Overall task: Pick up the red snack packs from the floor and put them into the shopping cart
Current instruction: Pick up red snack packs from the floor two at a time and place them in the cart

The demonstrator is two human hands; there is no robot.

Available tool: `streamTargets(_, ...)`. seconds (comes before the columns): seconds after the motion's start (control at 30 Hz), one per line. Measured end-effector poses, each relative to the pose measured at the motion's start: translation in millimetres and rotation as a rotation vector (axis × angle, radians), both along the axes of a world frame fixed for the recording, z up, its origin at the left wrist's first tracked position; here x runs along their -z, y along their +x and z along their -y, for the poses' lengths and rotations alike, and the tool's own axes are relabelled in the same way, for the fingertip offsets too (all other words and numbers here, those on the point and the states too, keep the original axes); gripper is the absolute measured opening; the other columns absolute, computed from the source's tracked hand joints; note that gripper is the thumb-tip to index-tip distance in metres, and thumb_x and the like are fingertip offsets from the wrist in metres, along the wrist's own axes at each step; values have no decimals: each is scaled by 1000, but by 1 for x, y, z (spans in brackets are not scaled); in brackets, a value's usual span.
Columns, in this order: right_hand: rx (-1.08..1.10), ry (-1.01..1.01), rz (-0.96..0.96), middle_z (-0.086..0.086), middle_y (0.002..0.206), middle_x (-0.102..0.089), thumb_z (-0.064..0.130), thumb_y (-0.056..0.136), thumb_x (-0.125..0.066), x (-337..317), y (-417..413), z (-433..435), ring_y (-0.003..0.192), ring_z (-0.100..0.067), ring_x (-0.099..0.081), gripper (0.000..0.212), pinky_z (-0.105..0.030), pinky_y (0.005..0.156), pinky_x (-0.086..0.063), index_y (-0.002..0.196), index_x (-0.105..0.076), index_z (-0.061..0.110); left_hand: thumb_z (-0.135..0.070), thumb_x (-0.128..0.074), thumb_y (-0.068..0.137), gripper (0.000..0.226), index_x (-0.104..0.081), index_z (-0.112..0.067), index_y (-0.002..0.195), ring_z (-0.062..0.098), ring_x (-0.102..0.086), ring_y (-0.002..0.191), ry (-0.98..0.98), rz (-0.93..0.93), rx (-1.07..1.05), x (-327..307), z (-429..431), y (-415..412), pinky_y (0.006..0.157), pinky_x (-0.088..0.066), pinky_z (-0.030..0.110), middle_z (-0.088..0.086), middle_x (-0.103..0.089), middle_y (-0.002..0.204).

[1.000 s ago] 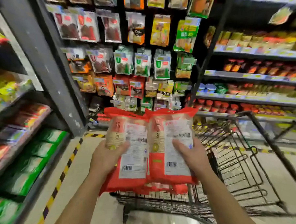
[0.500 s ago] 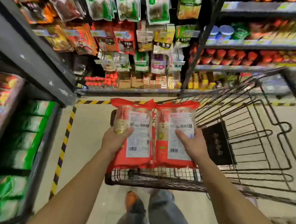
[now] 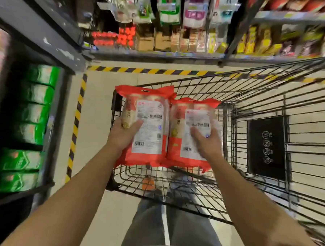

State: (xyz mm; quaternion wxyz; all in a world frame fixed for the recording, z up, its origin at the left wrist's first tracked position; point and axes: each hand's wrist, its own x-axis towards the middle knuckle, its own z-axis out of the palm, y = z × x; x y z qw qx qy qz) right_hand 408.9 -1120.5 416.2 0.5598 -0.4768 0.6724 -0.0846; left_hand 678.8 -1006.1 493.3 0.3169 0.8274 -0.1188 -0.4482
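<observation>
Your left hand (image 3: 124,135) grips one flat red plastic snack pack (image 3: 148,122); your right hand (image 3: 207,144) grips the second red pack (image 3: 194,124), touching beside it. Both lie lengthwise away from you, directly above the black wire shopping cart (image 3: 306,168), so lower them straight down.

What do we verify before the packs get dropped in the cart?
1. Left hand grips the left red plastic snack pack: ok.
2. Right hand grips the right red plastic snack pack: ok.
3. Both packs sit over the black wire shopping cart, within its rim: ok.
4. Landing spot under the packs is free: cannot tell, the packs hide it.
5. Drop height to the basket floor is small: cannot tell.
</observation>
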Motion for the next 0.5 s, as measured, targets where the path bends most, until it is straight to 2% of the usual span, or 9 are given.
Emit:
streamTargets(0.1,-50,39,-49,4,107,-71,61,89,-76,15,-1,7,87,-16,-73,65,-34,67,-61,134,-51,21,-73,-89,66,90,-62,-23,135,20,-80,101,25,7,8,4,1,7,93,-64,46,-3,-79,117)
streamTargets(0.17,-101,58,-66,4,111,-72,60,88,-78,19,-3,13,91,-17,-73,66,-37,76,-61,134,-52,20,-63,-88,76,74,-58,-23,130,20,-79,101,55,24,18,4,1,6,94,-64,47,-4,-77,116)
streamTargets(0.23,-124,92,-71,8,106,-68,54,90,-78,22,-6,16,88,-13,-69,60,-30,74,-55,131,-52,19,-48,-86,87,57,-50,-23,125,14,-74,96,68,93,19,1,3,2,85,-62,35,-7,-72,113)
streamTargets(0.3,-146,133,-108,13,98,-63,47,94,-77,27,-8,21,80,-3,-62,47,-19,63,-48,124,-53,19,-40,-84,91,55,-44,-24,125,3,-66,89,78,193,48,0,5,-2,72,-53,18,-9,-66,109)
streamTargets(0.33,-156,146,-143,14,96,-64,45,95,-77,26,-8,23,81,-3,-63,42,-16,62,-49,120,-55,18,-42,-84,90,57,-45,-23,128,5,-66,90,65,234,69,-3,7,-3,72,-52,16,-8,-66,110)
streamTargets(0.37,-169,125,-147,12,98,-68,47,93,-78,24,-5,25,86,-8,-69,48,-19,68,-56,123,-58,15,-47,-85,87,63,-49,-22,131,10,-68,96,56,269,86,-5,7,-5,78,-55,20,-6,-67,115)
streamTargets(0.4,-158,130,-177,7,104,-72,56,87,-80,26,-4,26,95,-17,-74,67,-28,78,-62,132,-57,11,-53,-85,83,67,-51,-21,131,16,-69,103,46,295,93,-8,8,-6,86,-59,30,-2,-69,120)
streamTargets(0.47,-156,103,-200,-6,126,-72,83,63,-77,45,-8,29,115,-31,-72,116,-50,97,-61,148,-47,9,-61,-81,78,63,-54,-25,122,21,-72,107,62,319,125,-15,7,-6,94,-62,43,1,-72,122)
streamTargets(0.5,-184,88,-214,-12,137,-66,92,55,-73,54,-10,29,122,-36,-68,129,-56,101,-58,150,-44,9,-66,-79,77,63,-56,-25,119,22,-72,107,74,340,150,-14,5,-5,94,-62,47,0,-72,121)
